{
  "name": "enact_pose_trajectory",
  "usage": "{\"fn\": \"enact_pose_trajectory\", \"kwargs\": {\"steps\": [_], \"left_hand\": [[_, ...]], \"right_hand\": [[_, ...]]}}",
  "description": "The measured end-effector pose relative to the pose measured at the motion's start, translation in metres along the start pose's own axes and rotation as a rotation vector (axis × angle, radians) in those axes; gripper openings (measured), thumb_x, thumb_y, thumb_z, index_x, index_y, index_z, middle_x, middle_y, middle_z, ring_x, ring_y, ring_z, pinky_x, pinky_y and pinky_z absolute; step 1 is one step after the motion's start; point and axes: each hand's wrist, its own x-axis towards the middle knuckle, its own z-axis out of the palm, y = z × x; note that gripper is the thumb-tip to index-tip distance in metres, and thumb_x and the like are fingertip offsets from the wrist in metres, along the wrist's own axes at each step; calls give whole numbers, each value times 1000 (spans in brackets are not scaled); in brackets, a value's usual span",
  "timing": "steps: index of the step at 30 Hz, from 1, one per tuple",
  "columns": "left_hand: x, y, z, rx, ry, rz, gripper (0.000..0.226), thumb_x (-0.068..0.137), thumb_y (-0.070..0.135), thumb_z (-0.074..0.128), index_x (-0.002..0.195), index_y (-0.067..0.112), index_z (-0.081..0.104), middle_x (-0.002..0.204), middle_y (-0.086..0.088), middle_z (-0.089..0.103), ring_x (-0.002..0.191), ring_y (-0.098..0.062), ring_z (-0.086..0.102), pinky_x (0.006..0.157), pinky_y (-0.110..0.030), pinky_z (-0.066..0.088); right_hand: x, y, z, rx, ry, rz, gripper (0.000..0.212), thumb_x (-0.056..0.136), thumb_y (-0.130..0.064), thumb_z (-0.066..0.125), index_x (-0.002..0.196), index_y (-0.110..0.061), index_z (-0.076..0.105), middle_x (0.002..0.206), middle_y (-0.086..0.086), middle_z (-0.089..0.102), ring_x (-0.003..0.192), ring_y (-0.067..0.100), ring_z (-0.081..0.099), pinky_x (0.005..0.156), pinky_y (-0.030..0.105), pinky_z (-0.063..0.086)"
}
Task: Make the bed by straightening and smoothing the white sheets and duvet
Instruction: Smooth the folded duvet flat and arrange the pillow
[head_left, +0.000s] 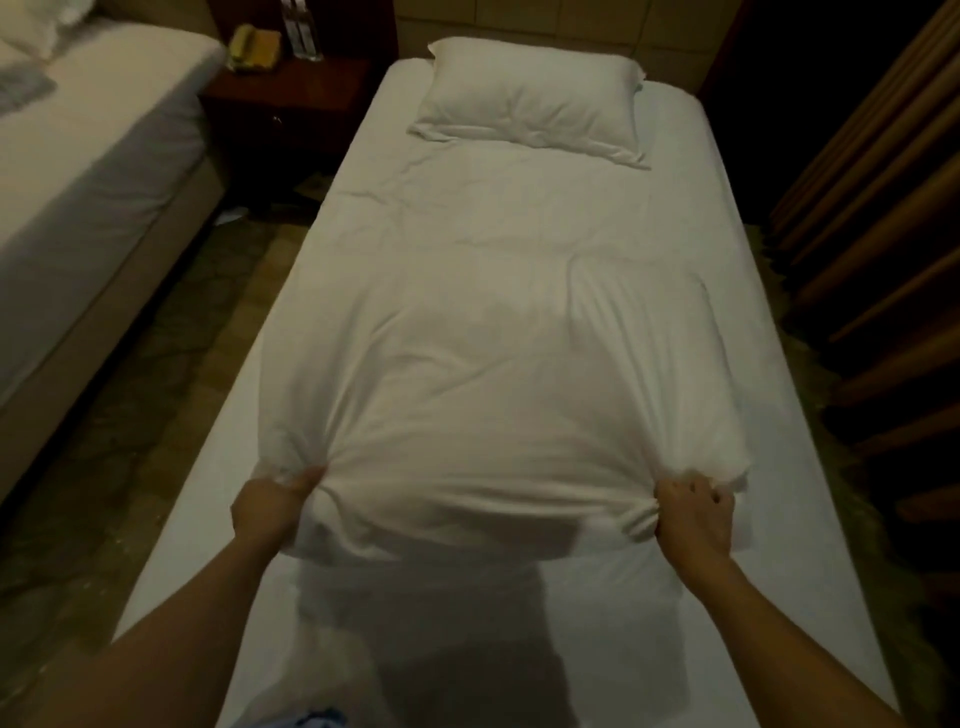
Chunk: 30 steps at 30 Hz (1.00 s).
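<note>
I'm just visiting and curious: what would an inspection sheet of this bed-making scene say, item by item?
Surface: mattress under a white fitted sheet, bare at the foot end and along both sides.
Job's things: white duvet lies creased down the middle of the bed, its near edge bunched and lifted; pillow lies at the head end.
Clutter: nothing seen on the bed.
Grippers: left hand and right hand each grip a near corner of the duvet.
Cables: nothing seen.
Surroundings: second bed to the left; dark nightstand between the beds carrying a telephone; curtain on the right; patterned floor.
</note>
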Motion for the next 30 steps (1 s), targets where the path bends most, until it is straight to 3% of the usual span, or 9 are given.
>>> {"fn": "enact_pose_trajectory", "kwargs": {"steps": [6,10,13,15,18,24,25,27,30], "left_hand": [[-9,-24,14,114,-166,-91,71,87,61,47,133,7,51,133,-21,52,119,-35,50,97,-39,41],[-4,-11,-5,231,-197,9,67,93,58,38,146,18,31,146,-15,37,130,-32,41,104,-39,37],[-7,26,-18,186,-105,-151,98,78,64,59,147,7,19,147,-22,26,133,-39,30,107,-50,30],[-12,69,-31,163,-32,-174,111,75,53,69,148,3,2,153,-20,8,139,-41,12,107,-64,21],[-8,150,-51,174,93,98,102,88,45,55,146,9,-21,156,-11,-16,141,-39,-12,103,-74,6],[6,297,-62,225,414,641,73,92,62,20,146,32,-19,156,-6,-21,141,-35,-21,100,-68,-16],[13,297,-50,233,384,680,72,90,67,14,144,36,-21,155,-3,-23,141,-34,-21,96,-67,-21],[33,255,-8,384,224,664,75,80,77,3,139,40,-26,155,0,-24,141,-34,-22,93,-75,-20],[52,157,49,417,18,504,88,57,88,-18,134,47,-30,154,11,-23,140,-26,-21,95,-78,-7]], "right_hand": [[-13,-5,6,-99,-279,-52,32,95,-18,40,124,-25,50,138,0,44,130,23,35,104,36,28],[0,1,-19,-140,-507,-135,44,97,-29,37,139,-16,37,148,7,32,137,27,28,110,40,27],[24,-12,-63,-104,-654,-122,56,93,-38,44,141,-10,35,149,10,32,135,29,32,111,44,28],[44,-38,-104,-4,-527,-77,48,94,-28,45,138,-13,37,146,11,35,132,30,33,107,43,30],[75,-89,-161,231,-157,-197,42,97,-25,37,137,-12,35,140,14,36,127,32,34,102,42,32],[148,-174,-217,509,362,-377,43,99,-31,35,141,-20,39,149,7,35,138,30,25,110,50,20],[159,-176,-203,488,389,-360,44,99,-33,34,142,-24,38,151,4,33,140,30,23,111,53,15],[164,-164,-145,311,245,-343,50,99,-44,24,147,-31,26,156,-1,19,144,28,13,112,58,7],[151,-124,-40,204,9,-259,63,96,-55,11,142,-24,41,150,8,34,136,32,34,109,59,21]]}}
